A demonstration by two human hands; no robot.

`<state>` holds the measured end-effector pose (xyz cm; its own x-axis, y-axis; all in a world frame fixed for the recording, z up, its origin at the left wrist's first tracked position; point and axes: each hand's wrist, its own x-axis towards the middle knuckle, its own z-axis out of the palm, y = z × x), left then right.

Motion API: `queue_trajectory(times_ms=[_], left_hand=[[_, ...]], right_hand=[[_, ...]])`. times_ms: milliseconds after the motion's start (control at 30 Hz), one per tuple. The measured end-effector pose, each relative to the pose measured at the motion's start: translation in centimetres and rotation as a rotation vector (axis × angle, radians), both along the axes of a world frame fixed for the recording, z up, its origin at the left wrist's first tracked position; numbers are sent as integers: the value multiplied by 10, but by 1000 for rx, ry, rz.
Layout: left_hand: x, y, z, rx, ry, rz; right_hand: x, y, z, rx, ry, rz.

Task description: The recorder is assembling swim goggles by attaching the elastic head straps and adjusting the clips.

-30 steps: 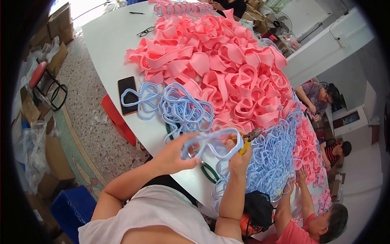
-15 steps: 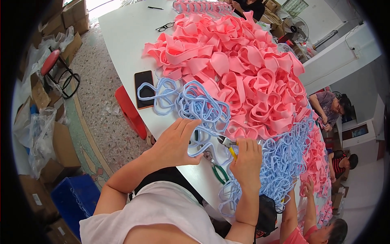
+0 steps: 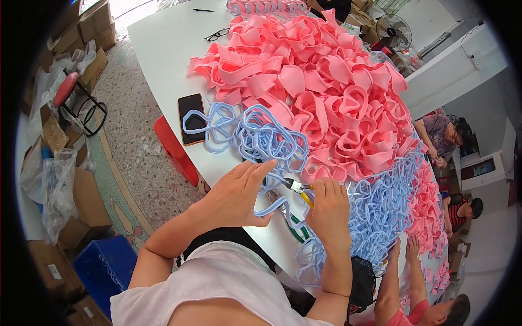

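the left hand (image 3: 235, 194) has its fingers (image 3: 255, 171) stretched almost flat, thumb hooked under, pinching a light blue band loop (image 3: 274, 187) between them. just beside it the right hand (image 3: 328, 209) is curled closed around yellow-handled snips (image 3: 300, 191), whose metal tip pokes out toward the left fingertips and meets the same loop. beyond the left fingertips lies a tangle of blue loops (image 3: 261, 136) on the white table (image 3: 157, 49), with a dark phone (image 3: 191, 118) at its far edge. past the right knuckles spreads a bigger blue heap (image 3: 380, 201), and above both hands a mound of pink bands (image 3: 321, 87). under the right wrist a green loop (image 3: 296, 231) peeks out. off beyond the right elbow, another person's hands (image 3: 402, 252) work the same pile.
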<state>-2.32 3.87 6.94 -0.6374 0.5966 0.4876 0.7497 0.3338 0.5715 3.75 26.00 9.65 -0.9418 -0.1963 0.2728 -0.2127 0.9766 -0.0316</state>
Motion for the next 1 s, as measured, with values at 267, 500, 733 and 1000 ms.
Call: queue_trajectory(times_ms=[267, 500, 733, 1000], left_hand=[[1, 2, -1, 10, 19, -5], [0, 1, -5, 25, 75, -14], [2, 2, -2, 30, 78, -24], [8, -7, -7, -25, -50, -23]], right_hand=[[0, 1, -1, -29, 3, -5], [1, 0, -4, -27, 21, 32], [3, 3, -14, -34, 51, 41], [3, 3, -36, -38, 6, 60]])
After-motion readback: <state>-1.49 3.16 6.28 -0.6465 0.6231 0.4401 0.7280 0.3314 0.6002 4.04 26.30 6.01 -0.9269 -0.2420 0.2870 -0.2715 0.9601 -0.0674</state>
